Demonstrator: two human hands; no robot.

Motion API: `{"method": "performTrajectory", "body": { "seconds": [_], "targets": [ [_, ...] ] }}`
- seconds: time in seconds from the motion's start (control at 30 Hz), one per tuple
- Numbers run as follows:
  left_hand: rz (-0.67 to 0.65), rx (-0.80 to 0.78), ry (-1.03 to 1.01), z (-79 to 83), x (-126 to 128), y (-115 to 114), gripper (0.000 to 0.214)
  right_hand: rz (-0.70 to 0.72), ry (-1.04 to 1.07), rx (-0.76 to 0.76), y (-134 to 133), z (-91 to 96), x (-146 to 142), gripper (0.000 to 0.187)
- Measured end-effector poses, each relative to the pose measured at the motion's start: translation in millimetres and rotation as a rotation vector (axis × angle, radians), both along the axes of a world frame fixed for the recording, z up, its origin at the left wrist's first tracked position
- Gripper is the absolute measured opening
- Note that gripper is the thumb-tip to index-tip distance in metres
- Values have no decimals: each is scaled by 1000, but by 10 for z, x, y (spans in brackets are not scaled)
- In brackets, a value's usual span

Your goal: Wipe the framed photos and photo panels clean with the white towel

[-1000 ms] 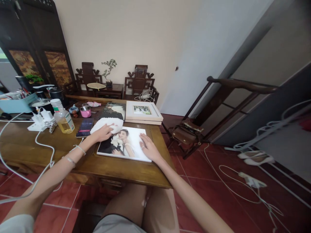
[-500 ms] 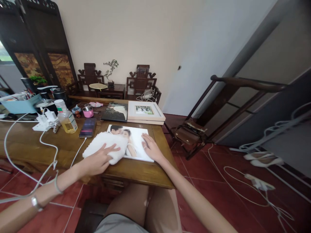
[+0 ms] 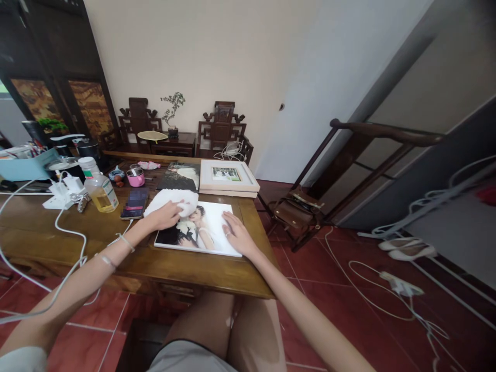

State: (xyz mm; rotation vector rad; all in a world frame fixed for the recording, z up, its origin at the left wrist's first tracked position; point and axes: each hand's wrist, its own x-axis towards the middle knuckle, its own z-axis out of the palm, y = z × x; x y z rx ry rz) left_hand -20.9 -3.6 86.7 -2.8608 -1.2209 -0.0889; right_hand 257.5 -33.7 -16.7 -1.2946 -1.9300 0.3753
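A white fluffy cloth (image 3: 165, 197) covers the upper left part of a wedding photo panel (image 3: 207, 237) lying flat on the wooden table (image 3: 127, 253). My left hand (image 3: 169, 214) is pressed on the cloth with its fingers curled into it; the fingertips are partly hidden. On the panel's right side rests my right hand (image 3: 237, 235), flat and holding nothing, its fingers stretched out. The panel shows a couple, with part of the picture under the cloth.
Behind the panel lie a dark photo panel (image 3: 179, 177) and stacked white frames (image 3: 248, 182). To the left are a phone (image 3: 134, 203) on a cable, a bottle of yellow liquid (image 3: 103, 194), a pink cup (image 3: 135, 177) and a power strip (image 3: 62, 196). A chair (image 3: 337, 170) stands right.
My left hand has pushed the cloth up and away from me across the panel, uncovering its lower left part. My right hand stays on the panel. The view has shifted slightly.
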Motion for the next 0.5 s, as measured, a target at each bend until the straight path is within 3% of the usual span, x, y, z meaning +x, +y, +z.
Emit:
{"method": "performTrajectory", "body": {
  "seconds": [0.2,0.3,0.4,0.5],
  "targets": [
    [-112,-74,14,-132,-77,-928,32,6,6,6,-10,3,-7,43],
    [-167,-86,18,-142,-2,-1205,34,4,11,5,-13,-4,-5,44],
    [-146,-100,18,-125,94,-1062,33,4,4,9,-8,-15,0,44],
    [-92,-68,14,-90,159,-590,29,5,-8,11,-2,-18,5,43]
  ]
}}
